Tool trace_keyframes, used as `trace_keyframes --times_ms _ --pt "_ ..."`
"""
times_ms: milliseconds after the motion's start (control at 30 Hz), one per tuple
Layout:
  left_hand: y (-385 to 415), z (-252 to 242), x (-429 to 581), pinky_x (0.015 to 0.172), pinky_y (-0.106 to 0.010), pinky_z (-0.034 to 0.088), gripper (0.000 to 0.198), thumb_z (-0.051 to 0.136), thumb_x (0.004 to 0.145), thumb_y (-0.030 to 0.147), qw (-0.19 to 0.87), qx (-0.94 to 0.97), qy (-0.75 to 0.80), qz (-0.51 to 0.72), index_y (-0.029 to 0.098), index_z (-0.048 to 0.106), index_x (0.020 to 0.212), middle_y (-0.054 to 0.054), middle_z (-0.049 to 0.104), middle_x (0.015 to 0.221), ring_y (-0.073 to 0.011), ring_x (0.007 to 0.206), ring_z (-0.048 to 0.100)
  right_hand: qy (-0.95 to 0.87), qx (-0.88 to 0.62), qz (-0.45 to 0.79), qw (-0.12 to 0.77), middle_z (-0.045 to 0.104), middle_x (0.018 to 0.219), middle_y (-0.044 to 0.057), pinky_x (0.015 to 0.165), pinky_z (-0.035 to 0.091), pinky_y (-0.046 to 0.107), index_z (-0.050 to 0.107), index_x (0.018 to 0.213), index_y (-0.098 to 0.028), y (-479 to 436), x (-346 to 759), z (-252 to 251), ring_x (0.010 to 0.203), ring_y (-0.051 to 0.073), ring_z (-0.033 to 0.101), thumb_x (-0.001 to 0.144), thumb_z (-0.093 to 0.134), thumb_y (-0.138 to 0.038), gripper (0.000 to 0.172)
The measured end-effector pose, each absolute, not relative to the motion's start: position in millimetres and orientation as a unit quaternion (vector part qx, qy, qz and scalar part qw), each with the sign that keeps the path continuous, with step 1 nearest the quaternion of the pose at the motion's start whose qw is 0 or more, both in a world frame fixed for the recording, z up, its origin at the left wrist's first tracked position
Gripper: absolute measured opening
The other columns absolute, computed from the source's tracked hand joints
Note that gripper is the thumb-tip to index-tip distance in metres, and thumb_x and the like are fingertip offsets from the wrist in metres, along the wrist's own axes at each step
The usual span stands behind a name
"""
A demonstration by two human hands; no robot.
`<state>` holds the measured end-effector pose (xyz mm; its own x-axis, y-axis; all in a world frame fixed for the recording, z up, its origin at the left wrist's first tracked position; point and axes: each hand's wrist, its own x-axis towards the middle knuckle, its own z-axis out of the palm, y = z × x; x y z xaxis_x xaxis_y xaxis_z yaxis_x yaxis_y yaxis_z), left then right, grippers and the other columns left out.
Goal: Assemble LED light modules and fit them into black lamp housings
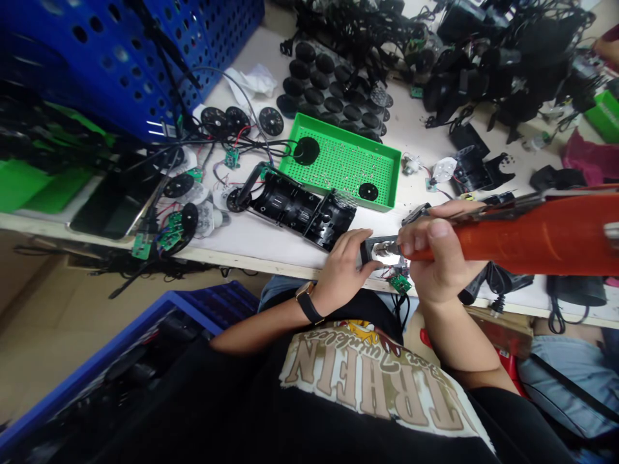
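Note:
My right hand is closed around an orange power screwdriver, whose metal tip points left. That tip reaches into a small black housing with a bright white inside, at the table's front edge. My left hand grips the housing's left side between thumb and fingers. Below it hangs a green circuit board on thin wires. A larger open black casing lies just beyond my left hand. Behind that casing, a green perforated tray holds scattered small screws and two black discs.
Black discs, wires and circuit boards clutter the left side near a dark flat panel. A blue perforated crate stands behind. Cables and black parts fill the back right. A blue bin sits below on the left.

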<state>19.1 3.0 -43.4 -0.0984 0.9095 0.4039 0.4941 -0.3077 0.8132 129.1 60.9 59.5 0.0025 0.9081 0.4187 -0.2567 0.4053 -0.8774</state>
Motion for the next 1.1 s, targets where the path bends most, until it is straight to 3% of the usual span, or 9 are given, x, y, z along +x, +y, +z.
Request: trace_keyframes --times_ms 200,467,667,900,1033,1100 --pt "2.3 -45.4 19.2 0.110 -0.048 0.058 0.058 0.084 0.085 0.022 0.205 0.645 0.547 0.492 0.018 0.054 0.134 -0.012 0.070 0.127 -0.0278 0.126 0.067 -0.578 -0.326 0.442 0.603 0.054 0.057 -0.009 0.043 0.044 0.025 0.064 0.097 -0.025 64.0 132.1 47.5 0.042 0.009 0.051 0.091 0.077 -0.034 0.017" --pt "4.1 -46.2 18.3 0.109 -0.048 0.058 0.019 0.072 0.094 0.014 0.198 0.665 0.524 0.494 0.019 0.068 0.112 -0.009 0.070 0.124 -0.0248 0.124 0.066 -0.563 -0.334 0.451 0.606 0.052 0.056 -0.009 0.042 0.043 0.025 0.066 0.097 -0.025 59.5 131.6 56.4 0.042 0.010 0.053 0.089 0.078 -0.036 0.018" --pt "5.3 -43.5 17.8 0.107 -0.048 0.059 0.007 0.067 0.097 0.015 0.200 0.658 0.524 0.502 0.019 0.071 0.102 -0.008 0.072 0.119 -0.0239 0.122 0.067 -0.553 -0.318 0.447 0.627 0.050 0.055 -0.010 0.041 0.043 0.024 0.066 0.093 -0.025 55.6 127.1 62.1 0.039 0.009 0.051 0.088 0.077 -0.032 0.015" --pt "5.4 -43.1 18.5 0.106 -0.045 0.060 0.010 0.071 0.094 0.013 0.203 0.640 0.527 0.521 0.018 0.068 0.102 -0.008 0.074 0.117 -0.0233 0.119 0.069 -0.556 -0.308 0.436 0.637 0.048 0.054 -0.010 0.040 0.041 0.026 0.065 0.093 -0.026 54.6 125.2 64.5 0.038 0.009 0.048 0.089 0.075 -0.032 0.013" --pt "4.1 -42.2 19.2 0.108 -0.045 0.059 0.044 0.080 0.088 0.015 0.220 0.628 0.543 0.512 0.018 0.059 0.127 -0.010 0.072 0.124 -0.0248 0.123 0.068 -0.556 -0.320 0.431 0.634 0.049 0.055 -0.010 0.041 0.041 0.025 0.064 0.095 -0.026 57.8 126.6 60.9 0.039 0.009 0.050 0.088 0.077 -0.033 0.017" --pt "3.3 -42.2 19.4 0.108 -0.046 0.059 0.051 0.081 0.087 0.016 0.229 0.628 0.548 0.502 0.019 0.057 0.130 -0.010 0.071 0.125 -0.0258 0.124 0.068 -0.557 -0.332 0.430 0.628 0.049 0.055 -0.010 0.041 0.041 0.025 0.063 0.094 -0.026 59.9 127.6 57.2 0.039 0.009 0.050 0.087 0.078 -0.035 0.019"
